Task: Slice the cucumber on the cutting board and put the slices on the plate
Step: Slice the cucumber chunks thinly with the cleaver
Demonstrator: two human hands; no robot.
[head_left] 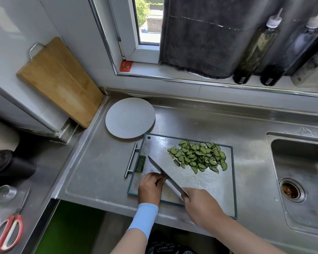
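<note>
A pile of thin half-round cucumber slices [200, 157] lies on the right half of the clear cutting board [206, 182]. A short dark-green cucumber end [141, 163] sits at the board's left edge by its metal handle. My right hand [200, 204] grips the handle of a knife [163, 174], whose blade points up-left over the board. My left hand [150, 186] rests on the board beside the blade, fingers curled against it; I cannot see anything held. The round white plate [130, 117] stands bare behind the board's left corner.
A sink [301, 173] with a drain lies to the right. A wooden board [59, 79] leans in the left corner. Bottles [255, 48] stand on the window sill. Red-handled scissors [9, 230] and a small glass [4, 193] are on the lower left surface.
</note>
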